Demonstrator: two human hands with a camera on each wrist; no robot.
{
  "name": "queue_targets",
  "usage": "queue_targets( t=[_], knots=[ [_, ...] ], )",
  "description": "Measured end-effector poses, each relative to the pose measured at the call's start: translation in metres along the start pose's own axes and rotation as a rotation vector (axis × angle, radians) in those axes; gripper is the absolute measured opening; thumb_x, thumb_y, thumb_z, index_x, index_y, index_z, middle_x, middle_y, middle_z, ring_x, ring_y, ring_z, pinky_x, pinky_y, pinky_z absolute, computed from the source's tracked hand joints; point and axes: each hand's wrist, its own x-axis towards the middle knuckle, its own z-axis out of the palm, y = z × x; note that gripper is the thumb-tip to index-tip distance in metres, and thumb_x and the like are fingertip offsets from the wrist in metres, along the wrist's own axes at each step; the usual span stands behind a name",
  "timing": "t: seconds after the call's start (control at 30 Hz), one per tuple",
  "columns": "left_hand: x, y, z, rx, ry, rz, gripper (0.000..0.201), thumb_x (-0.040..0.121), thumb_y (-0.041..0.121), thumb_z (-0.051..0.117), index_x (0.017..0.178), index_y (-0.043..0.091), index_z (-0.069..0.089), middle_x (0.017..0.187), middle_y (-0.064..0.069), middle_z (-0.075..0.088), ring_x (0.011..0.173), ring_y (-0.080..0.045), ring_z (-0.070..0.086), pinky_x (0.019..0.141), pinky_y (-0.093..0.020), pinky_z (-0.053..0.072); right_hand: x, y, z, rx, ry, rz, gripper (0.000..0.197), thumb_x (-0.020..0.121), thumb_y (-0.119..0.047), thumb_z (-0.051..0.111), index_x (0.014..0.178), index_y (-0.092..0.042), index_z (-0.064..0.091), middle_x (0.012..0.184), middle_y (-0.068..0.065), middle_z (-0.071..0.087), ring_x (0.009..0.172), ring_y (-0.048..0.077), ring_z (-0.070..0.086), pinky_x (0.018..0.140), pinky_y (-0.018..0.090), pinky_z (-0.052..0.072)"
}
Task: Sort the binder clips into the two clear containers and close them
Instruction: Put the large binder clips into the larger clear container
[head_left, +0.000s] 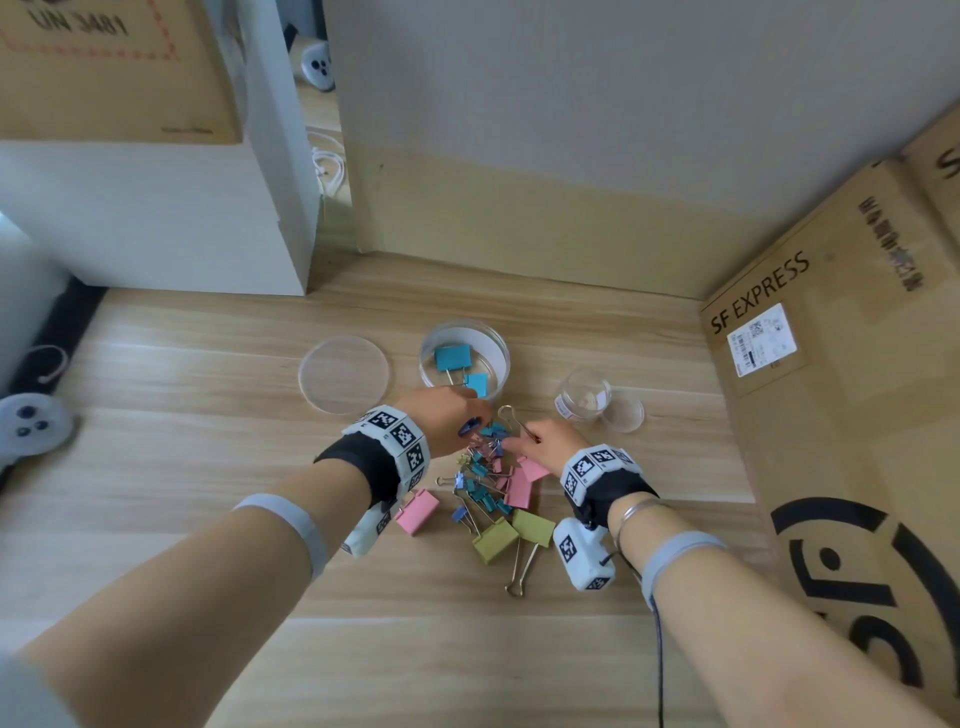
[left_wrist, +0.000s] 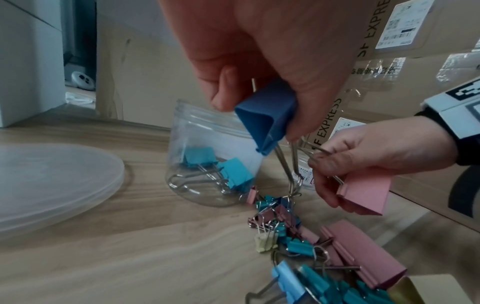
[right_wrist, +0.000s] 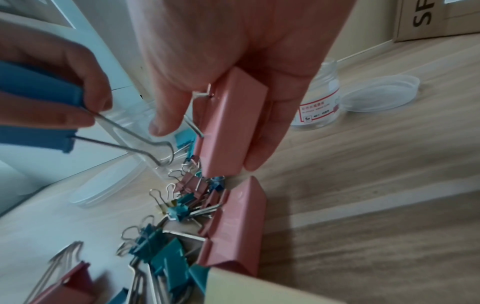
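A heap of binder clips (head_left: 488, 493) in pink, teal, blue and olive lies on the wooden table. My left hand (head_left: 470, 423) pinches a large dark blue clip (left_wrist: 267, 121) just above the heap, its wire handles hanging down. My right hand (head_left: 519, 441) grips a large pink clip (right_wrist: 228, 123) beside it. Behind the hands stands the big clear container (head_left: 464, 361), open, with two teal clips (left_wrist: 218, 166) inside. The small clear jar (head_left: 582, 397) stands open to the right. The big lid (head_left: 344, 373) and the small lid (head_left: 623, 414) lie flat next to their containers.
Cardboard SF Express boxes (head_left: 841, 364) wall off the right side. A white box (head_left: 156, 218) stands at the back left, with a wall behind the table. A white controller (head_left: 31, 423) lies at the left edge. Bare wood stretches in front of the heap.
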Motion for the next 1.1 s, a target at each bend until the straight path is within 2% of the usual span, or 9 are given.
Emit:
queue_targets(
  t=[0.1,0.17,0.33,0.47,0.57,0.8,0.9,1.0,1.1],
  knots=[
    [0.001,-0.002,0.0,-0.116,0.088,0.003,0.012,0.088,0.018,0.051,0.098,0.015,0.056,0.096,-0.005,0.063,0.075,-0.021,0.054,0.06,-0.029,0.041,0.0,-0.001,0.0,-0.072,0.006,-0.001,0.041,0.09,-0.047,0.05,0.06,-0.019,0.041,0.062,-0.001,0.048,0.058,0.016,0.046,0.056,0.028,0.036],
    [0.001,-0.007,-0.003,-0.282,0.207,-0.033,0.011,0.086,0.018,0.056,0.096,0.013,0.057,0.093,-0.007,0.066,0.079,-0.026,0.062,0.065,-0.034,0.052,0.001,0.002,-0.002,-0.08,0.045,0.013,0.042,0.094,-0.044,0.043,0.06,-0.019,0.039,0.063,0.001,0.046,0.059,0.018,0.045,0.056,0.028,0.035],
    [0.011,-0.029,-0.028,-0.513,0.475,-0.293,0.015,0.091,0.018,0.053,0.101,0.008,0.058,0.094,-0.014,0.067,0.077,-0.028,0.063,0.069,-0.036,0.056,-0.001,0.01,-0.006,-0.087,0.07,0.044,0.04,0.096,-0.039,0.039,0.063,-0.018,0.035,0.063,0.0,0.043,0.067,0.021,0.048,0.063,0.032,0.037],
    [0.027,-0.043,-0.042,-0.505,0.361,-0.446,0.019,0.094,0.012,0.045,0.108,0.004,0.056,0.106,-0.021,0.062,0.076,-0.029,0.059,0.064,-0.033,0.05,-0.002,0.01,-0.006,-0.099,0.062,0.04,0.039,0.096,-0.039,0.038,0.063,-0.018,0.035,0.063,0.001,0.043,0.065,0.02,0.047,0.062,0.031,0.038],
    [0.044,-0.036,-0.041,-0.32,0.104,-0.421,0.023,0.094,0.008,0.044,0.113,0.003,0.054,0.115,-0.02,0.058,0.098,-0.035,0.058,0.078,-0.035,0.048,-0.003,0.009,-0.005,-0.102,0.052,0.034,0.039,0.097,-0.038,0.038,0.064,-0.018,0.035,0.063,-0.001,0.042,0.06,0.018,0.043,0.061,0.031,0.037],
    [0.072,-0.024,-0.027,-0.238,-0.159,-0.428,0.031,0.095,0.007,0.038,0.121,-0.002,0.052,0.111,-0.017,0.058,0.1,-0.028,0.056,0.086,-0.032,0.044,-0.004,0.01,-0.017,0.035,0.132,-0.011,0.019,0.098,-0.032,0.039,0.087,-0.017,0.043,0.073,0.004,0.054,0.066,0.022,0.054,0.054,0.026,0.039],
    [0.074,-0.024,-0.02,-0.138,-0.148,-0.393,0.029,0.096,0.011,0.041,0.119,-0.001,0.054,0.116,-0.013,0.062,0.108,-0.027,0.059,0.093,-0.032,0.047,-0.004,0.002,-0.031,0.102,0.198,-0.041,0.015,0.097,-0.033,0.041,0.089,-0.021,0.044,0.069,0.003,0.057,0.057,0.021,0.052,0.054,0.03,0.042],
    [0.075,-0.027,-0.021,-0.1,-0.099,-0.409,0.027,0.094,0.012,0.044,0.118,0.003,0.054,0.117,-0.012,0.061,0.106,-0.028,0.059,0.09,-0.034,0.049,-0.004,-0.016,-0.047,0.2,0.261,-0.097,0.013,0.095,-0.031,0.044,0.096,-0.02,0.051,0.087,0.012,0.069,0.075,0.03,0.066,0.067,0.039,0.054],
    [0.07,-0.038,-0.024,-0.118,0.214,-0.321,0.04,0.082,-0.002,0.056,0.121,0.009,0.051,0.124,-0.01,0.051,0.116,-0.028,0.046,0.098,-0.039,0.047,0.001,-0.044,-0.061,0.209,0.287,-0.151,0.016,0.097,-0.028,0.042,0.102,-0.018,0.053,0.09,0.004,0.067,0.079,0.027,0.068,0.064,0.036,0.057]
  ],
)
